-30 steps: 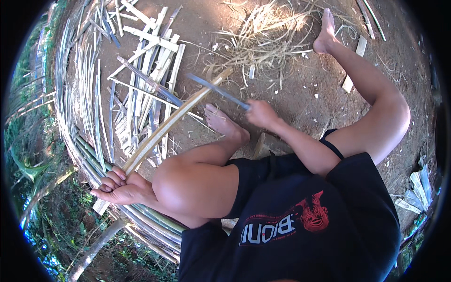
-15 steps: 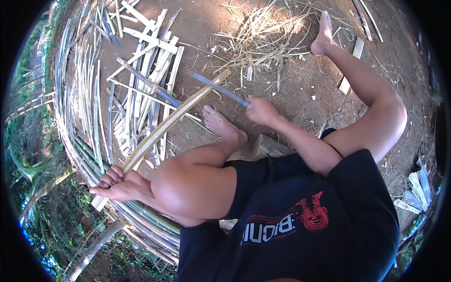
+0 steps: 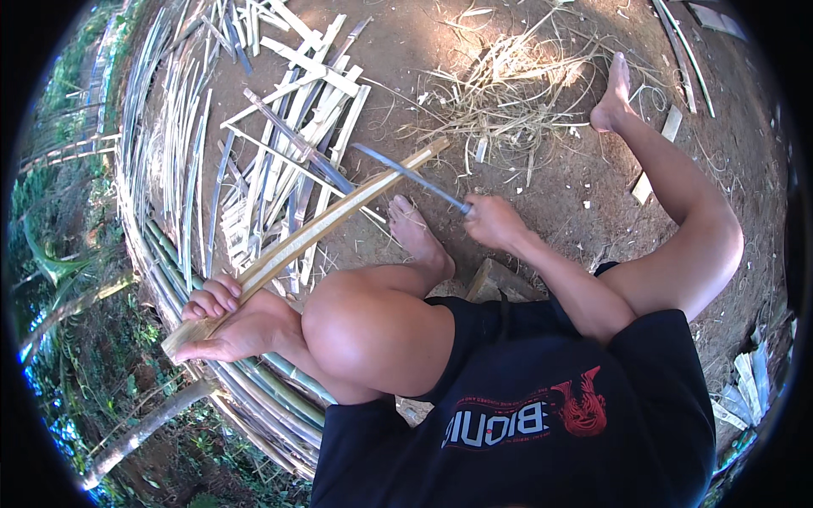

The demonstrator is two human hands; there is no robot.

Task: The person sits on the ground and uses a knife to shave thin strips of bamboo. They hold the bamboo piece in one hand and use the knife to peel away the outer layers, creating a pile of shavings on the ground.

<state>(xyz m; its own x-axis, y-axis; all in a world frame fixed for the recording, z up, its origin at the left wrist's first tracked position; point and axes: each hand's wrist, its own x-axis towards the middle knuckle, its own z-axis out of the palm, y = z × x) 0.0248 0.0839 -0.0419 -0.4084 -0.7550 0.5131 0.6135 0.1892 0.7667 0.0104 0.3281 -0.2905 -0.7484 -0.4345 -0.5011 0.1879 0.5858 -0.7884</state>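
Observation:
A long pale bamboo strip (image 3: 315, 230) slants from lower left up toward the middle, in front of my raised left knee. Its near end lies in my left hand (image 3: 233, 317), with the fingers curled over the strip and the thumb along its lower side. My right hand (image 3: 493, 223) is closed on the handle of a knife (image 3: 415, 176); the fist hides most of that handle. The narrow grey blade points up and left and crosses the strip near its far end. Whether the edge bites into the bamboo I cannot tell.
Split bamboo strips (image 3: 292, 127) lie in a loose heap beyond my left foot (image 3: 419, 237). Curly shavings (image 3: 508, 85) are piled farther ahead, near my right foot (image 3: 614, 93). Bamboo poles (image 3: 271, 394) run along the left side. A wooden block (image 3: 500, 282) sits between my legs.
The whole view has shifted, so the scene sits farther right and lower. The blade now crosses the strip slightly farther from its far end. Both hands keep their hold.

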